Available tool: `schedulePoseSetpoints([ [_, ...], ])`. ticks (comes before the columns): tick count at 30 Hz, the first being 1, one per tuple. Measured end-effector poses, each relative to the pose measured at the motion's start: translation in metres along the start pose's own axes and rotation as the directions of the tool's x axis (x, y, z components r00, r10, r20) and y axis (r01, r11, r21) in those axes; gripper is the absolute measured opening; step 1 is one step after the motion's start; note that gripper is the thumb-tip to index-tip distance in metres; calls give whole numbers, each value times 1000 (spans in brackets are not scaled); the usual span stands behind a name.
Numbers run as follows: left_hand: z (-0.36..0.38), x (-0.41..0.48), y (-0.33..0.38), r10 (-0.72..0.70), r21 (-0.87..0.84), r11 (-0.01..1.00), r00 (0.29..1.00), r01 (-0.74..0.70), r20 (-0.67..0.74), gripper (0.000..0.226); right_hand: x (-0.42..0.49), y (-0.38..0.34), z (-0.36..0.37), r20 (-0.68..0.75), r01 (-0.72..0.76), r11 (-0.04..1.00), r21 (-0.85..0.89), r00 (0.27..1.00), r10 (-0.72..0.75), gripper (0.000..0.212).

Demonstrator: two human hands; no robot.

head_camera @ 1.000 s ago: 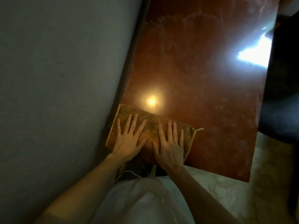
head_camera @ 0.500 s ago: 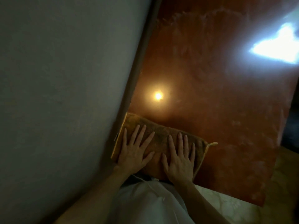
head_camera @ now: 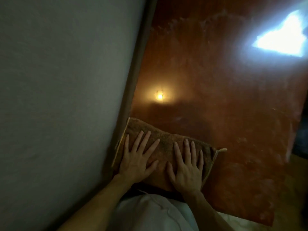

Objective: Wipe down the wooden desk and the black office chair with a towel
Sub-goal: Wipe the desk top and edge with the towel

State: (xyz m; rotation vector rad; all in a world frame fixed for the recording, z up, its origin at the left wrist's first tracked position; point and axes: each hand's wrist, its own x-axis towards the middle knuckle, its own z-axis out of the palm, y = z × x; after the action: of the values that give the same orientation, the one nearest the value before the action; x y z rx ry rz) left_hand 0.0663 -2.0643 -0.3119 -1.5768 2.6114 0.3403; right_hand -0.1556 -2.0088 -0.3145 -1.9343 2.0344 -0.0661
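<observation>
At lower centre, towel [head_camera: 166,140]: folded, flat on near-left corner of worktop [head_camera: 216,97], left edge against wall [head_camera: 58,80].
Left hand [head_camera: 135,161]: grip released, fingers spread, palm pressing towel.
Right hand [head_camera: 187,167]: likewise flat, on towel's right half.
Change: towel and hands barely shifted across the last second; framing tighter, right edge of worktop cropped.
Meaning: probably paused or at start of a stroke; pale smears [head_camera: 191,24] in upper centre look unwiped.
Chair: not plainly visible; judged untouched.
</observation>
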Motion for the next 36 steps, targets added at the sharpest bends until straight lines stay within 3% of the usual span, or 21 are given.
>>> schedulePoseSetpoints([
  [20, -32, 166, -34, 3, 53, 999, 997, 1, -75, 82, 157, 33, -33, -142, 30, 995, -92, 989, -43, 73],
  [36, -29, 157, -30, -35, 26, 999, 993, 38, -112, 77, 150, 30, -33, -200, 50, 995, -88, 978, -67, 72],
])
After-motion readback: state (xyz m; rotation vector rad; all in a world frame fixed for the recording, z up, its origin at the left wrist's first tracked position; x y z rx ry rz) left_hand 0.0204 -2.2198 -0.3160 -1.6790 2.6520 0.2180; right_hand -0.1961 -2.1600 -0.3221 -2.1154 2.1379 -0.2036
